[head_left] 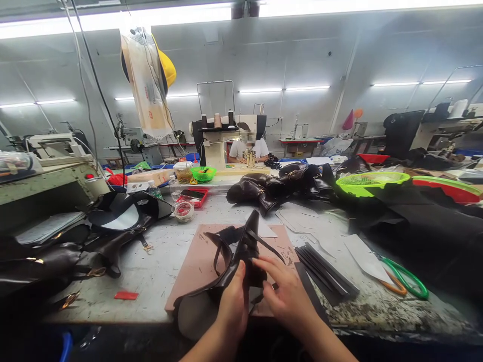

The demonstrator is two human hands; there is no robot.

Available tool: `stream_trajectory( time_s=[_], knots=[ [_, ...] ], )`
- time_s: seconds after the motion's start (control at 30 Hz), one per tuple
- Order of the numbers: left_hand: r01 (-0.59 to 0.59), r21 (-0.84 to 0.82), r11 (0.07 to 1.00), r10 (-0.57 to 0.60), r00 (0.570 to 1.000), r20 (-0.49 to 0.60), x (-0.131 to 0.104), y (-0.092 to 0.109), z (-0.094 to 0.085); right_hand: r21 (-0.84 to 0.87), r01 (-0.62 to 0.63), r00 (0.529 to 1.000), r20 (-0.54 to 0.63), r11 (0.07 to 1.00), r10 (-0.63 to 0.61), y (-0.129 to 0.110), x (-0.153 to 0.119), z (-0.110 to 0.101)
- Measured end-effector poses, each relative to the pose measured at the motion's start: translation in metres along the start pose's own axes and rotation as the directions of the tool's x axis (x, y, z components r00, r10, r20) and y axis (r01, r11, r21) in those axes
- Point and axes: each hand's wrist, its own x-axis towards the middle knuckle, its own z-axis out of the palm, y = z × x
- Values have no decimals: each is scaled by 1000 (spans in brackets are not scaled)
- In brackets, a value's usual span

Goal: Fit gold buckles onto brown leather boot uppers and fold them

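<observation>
Centrally, left hand [234,306] and right hand [289,294] both grip a dark leather piece [241,251], propped above the pink mat [196,266] so its loose straps [221,246] hang free.

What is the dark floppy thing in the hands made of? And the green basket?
The dark piece looks like leather or fake leather: smooth, slightly shiny, bending in soft folds, with thin straps. Both hands, left and right, grip it. The green basket looks like glossy plastic mesh.
</observation>
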Motion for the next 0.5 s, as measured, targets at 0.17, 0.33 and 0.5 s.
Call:
stream_trajectory(
  time_s=[0.17,0.33,0.5],
  knots=[
    [91,-72,993,-92,996,-10,0,-18,1,109,90,996,-24,990,-88,14,-5,20],
    [231,62,971,-239,943,233,11,-30,-6,395,-136,984,161,909,77,29,-12,23],
    [-13,499,866,-269,831,487,0,-17,-11,762,-424,822,97,490,561,50,-19,30]
  ],
)
